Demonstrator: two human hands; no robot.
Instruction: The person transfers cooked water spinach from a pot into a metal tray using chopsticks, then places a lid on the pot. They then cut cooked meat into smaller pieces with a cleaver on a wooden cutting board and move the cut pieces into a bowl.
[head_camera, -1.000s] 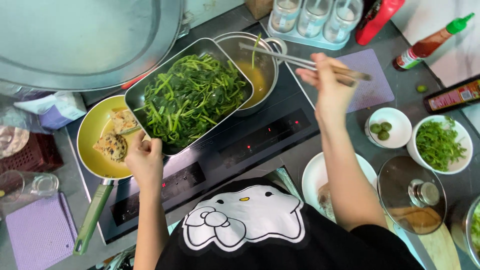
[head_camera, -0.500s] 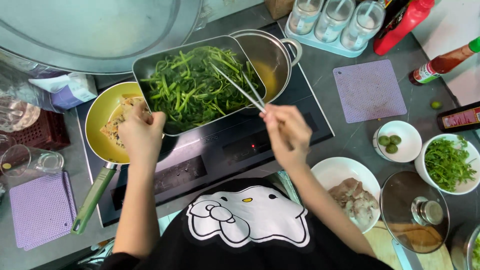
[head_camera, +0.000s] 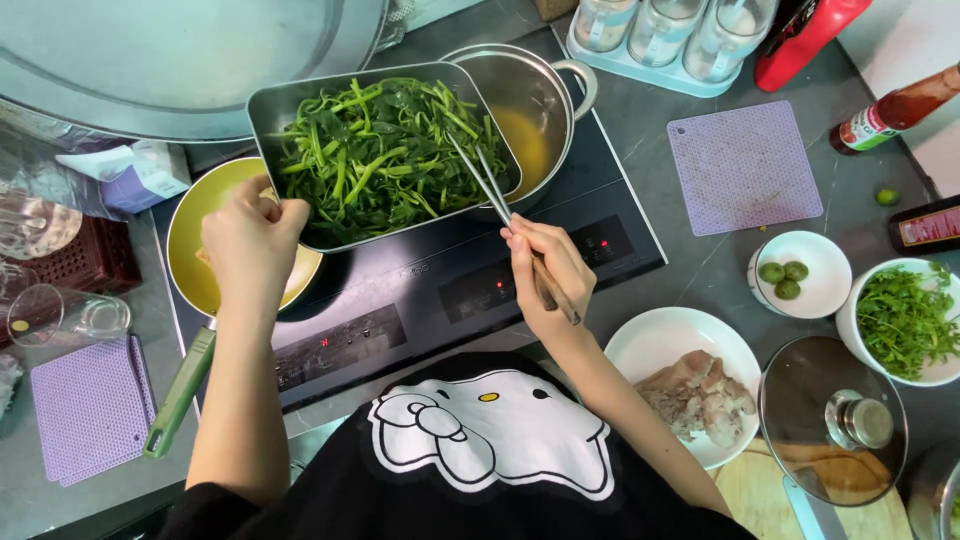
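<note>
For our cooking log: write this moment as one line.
left hand: holds metal tray | right hand: chopsticks in greens | tray: over pot

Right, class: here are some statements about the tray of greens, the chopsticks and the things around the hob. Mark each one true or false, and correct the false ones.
1. The left hand grips the corner of the metal tray of cooked greens. True.
2. The right hand holds a spoon. False: it holds chopsticks, tips in the greens.
3. The steel pot behind the tray holds yellowish liquid. True.
4. The yellow pan has a red handle. False: the handle is green.
5. The small white bowl holds three small green fruits. True.
</note>
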